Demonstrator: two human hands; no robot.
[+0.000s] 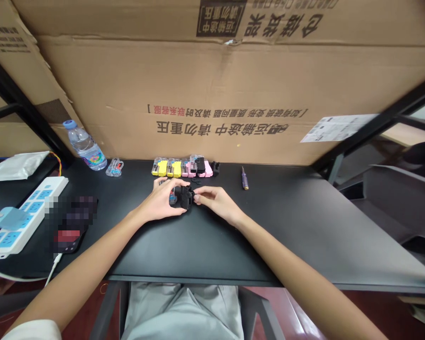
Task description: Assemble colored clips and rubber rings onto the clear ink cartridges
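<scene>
My left hand (163,200) is closed around a small device with a black plastic part (186,197) facing right. A clear section with blue and red bits (173,196) shows between the thumb and fingers. From the right, my right hand (216,200) pinches at the end of the black part; whatever lies between its fingertips is too small to make out. Just behind the hands, small black rings (196,181) lie on the table. Beyond them stands a row of small clear-cased devices, some with yellow parts (176,168) and others with pink parts (208,168).
A purple-handled screwdriver (245,181) lies to the right on the black table (286,226). On the left are a clear device (114,167), a water bottle (87,145), a phone (74,226) and a white power strip (35,208). Cardboard (198,75) rises along the back.
</scene>
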